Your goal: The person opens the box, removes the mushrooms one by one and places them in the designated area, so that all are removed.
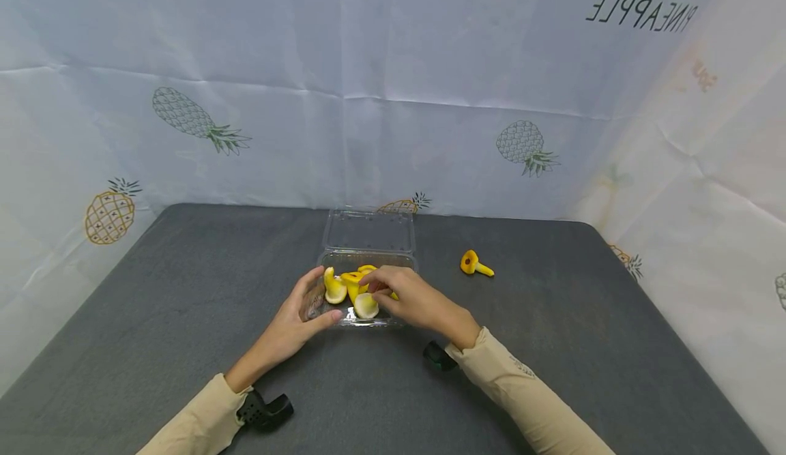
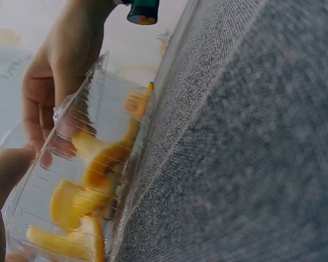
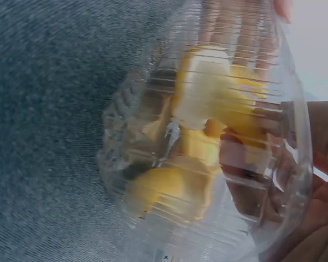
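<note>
Yellow mushrooms lie in an open clear plastic container, its lid folded back, on a dark grey counter. The right hand, its grip narrow, pinches a pale-capped mushroom inside the container, while the left hand holds the container's left side in its grip, thumb at the near rim. A single mushroom lies apart to the right; behind the counter hangs a white cloth printed with pineapples.
</note>
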`<state>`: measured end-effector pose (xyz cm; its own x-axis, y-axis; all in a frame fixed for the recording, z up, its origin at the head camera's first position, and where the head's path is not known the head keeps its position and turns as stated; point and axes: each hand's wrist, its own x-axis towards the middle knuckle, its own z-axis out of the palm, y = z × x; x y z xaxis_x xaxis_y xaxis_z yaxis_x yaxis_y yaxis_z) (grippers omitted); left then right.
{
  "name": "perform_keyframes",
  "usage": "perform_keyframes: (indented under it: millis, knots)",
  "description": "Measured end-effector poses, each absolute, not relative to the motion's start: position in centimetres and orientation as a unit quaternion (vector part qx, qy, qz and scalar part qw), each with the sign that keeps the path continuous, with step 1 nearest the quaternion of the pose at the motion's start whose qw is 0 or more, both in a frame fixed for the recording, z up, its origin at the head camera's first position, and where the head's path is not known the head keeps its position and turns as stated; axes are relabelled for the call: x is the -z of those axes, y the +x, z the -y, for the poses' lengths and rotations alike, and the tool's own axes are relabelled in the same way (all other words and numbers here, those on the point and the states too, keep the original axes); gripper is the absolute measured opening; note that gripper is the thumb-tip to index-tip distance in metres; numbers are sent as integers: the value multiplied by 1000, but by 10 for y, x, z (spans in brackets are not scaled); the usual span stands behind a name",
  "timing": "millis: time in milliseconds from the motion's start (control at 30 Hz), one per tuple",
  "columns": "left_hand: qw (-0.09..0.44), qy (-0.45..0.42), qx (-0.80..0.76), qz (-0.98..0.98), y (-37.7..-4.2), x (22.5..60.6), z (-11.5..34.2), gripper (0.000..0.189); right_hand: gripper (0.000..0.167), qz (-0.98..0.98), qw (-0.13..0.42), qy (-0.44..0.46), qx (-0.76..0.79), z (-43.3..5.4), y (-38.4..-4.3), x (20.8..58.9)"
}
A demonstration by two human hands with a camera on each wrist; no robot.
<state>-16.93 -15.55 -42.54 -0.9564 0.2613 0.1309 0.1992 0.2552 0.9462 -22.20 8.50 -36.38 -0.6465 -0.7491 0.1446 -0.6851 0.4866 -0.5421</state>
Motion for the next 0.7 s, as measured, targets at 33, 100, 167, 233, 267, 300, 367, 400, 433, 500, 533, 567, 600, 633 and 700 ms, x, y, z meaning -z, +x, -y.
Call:
perform_keyframes:
  millis: [33,100,167,233,267,300,367,400,433,500,533,567,600,633,700]
  knots:
    - [28,143,-591,-793,-169,425,156,86,29,-861,58,-418,284,-85,-222,364]
    - [31,140,-589,-795,-169,426,156,87,29,-863,59,-418,277,-85,-221,364]
    - [30,138,-588,-796,-169,425,156,87,28,-865,60,-418,272,-85,-221,363]
    - [29,137,-588,-797,-169,426,156,87,28,-865,61,-421,265,-85,-222,363]
    - [29,137,-587,-797,-169,426,156,87,28,-866,61,-423,261,-85,-222,363]
    - [28,137,-587,-798,-169,426,156,87,28,-866,61,-425,257,-84,-223,363]
    - [28,136,-588,-797,-169,426,156,87,29,-867,63,-427,249,-84,-223,363]
    - [29,135,-589,-796,-169,426,156,87,29,-867,64,-428,246,-84,-223,363]
    - [30,135,-589,-796,-169,426,155,87,29,-868,64,-428,242,-84,-224,363]
    - [31,132,-589,-797,-168,425,155,87,29,-872,63,-426,233,-85,-224,363]
    - [31,131,-590,-796,-168,424,155,87,29,-874,62,-424,227,-85,-224,362]
    - [32,130,-589,-797,-168,424,155,87,29,-876,62,-422,223,-85,-224,362]
    - [32,129,-590,-796,-168,424,155,87,28,-879,61,-420,218,-85,-224,362]
    - [33,128,-590,-797,-168,423,155,87,29,-881,61,-419,213,-85,-224,362]
    - [32,130,-591,-796,-167,422,154,87,29,-885,64,-415,204,-86,-224,362]
